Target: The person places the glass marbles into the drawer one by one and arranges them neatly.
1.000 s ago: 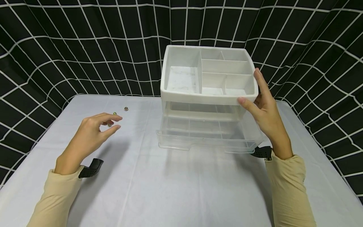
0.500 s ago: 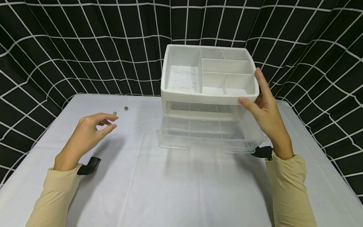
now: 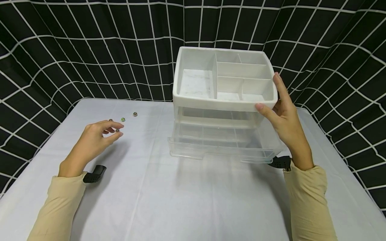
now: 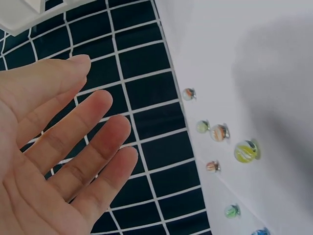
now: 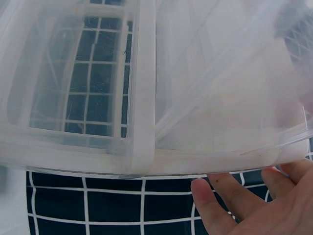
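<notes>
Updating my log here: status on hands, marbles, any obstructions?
Left hand empty, near marbles; right hand gripping organizer. Marbles loose on tablecloth. Clear drawer pulled forward. No obstruction seen.

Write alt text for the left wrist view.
A person's open left hand, fingers loosely spread and holding nothing, fills the left side. To its right, seven glass marbles in yellow, green, orange and blue tones lie scattered on a white cloth. Behind the hand is a dark, white-gridded cloth; a white plastic edge shows at top left.
</notes>
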The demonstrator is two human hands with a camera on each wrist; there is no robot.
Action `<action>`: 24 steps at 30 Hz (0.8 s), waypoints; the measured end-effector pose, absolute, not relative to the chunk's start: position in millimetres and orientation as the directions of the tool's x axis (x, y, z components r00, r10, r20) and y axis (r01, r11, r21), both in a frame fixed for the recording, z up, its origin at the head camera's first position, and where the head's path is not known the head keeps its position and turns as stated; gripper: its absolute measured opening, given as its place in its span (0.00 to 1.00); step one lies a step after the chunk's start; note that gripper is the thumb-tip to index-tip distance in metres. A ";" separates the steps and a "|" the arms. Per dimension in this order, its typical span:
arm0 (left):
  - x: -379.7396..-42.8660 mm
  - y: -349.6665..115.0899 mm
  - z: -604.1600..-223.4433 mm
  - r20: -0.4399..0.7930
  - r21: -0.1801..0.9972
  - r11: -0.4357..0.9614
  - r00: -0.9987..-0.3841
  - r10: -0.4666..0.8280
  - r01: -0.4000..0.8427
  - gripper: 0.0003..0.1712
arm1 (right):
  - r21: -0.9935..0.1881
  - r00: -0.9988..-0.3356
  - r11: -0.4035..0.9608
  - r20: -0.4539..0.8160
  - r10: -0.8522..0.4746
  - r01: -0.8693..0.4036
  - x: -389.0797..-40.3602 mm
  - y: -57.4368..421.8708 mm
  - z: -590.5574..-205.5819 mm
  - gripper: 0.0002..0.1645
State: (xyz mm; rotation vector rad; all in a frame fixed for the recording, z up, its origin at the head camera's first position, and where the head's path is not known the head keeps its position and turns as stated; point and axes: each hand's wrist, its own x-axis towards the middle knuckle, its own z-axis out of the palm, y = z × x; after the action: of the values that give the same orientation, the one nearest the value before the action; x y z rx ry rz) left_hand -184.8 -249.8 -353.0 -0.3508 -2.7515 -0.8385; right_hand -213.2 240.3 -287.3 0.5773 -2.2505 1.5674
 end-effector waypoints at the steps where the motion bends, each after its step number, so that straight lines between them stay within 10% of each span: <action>1: -185.1 -250.5 -353.2 0.289 0.516 0.807 -0.945 0.154 0.289 0.11 | -0.806 -0.860 0.302 0.491 -0.136 -0.508 -213.2 240.3 -287.4 0.50; 24: -194.0 -268.5 -367.5 0.111 0.527 0.835 -0.987 0.115 0.157 0.17 | -0.791 -0.861 0.344 0.491 -0.136 -0.505 -213.9 241.0 -289.1 0.50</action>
State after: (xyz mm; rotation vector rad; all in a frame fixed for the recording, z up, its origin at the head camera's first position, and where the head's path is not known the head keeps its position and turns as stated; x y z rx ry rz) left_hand -194.0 -268.5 -367.5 -0.2179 -2.9377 -0.8529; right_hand -213.9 241.0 -289.1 0.5672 -2.2747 1.5224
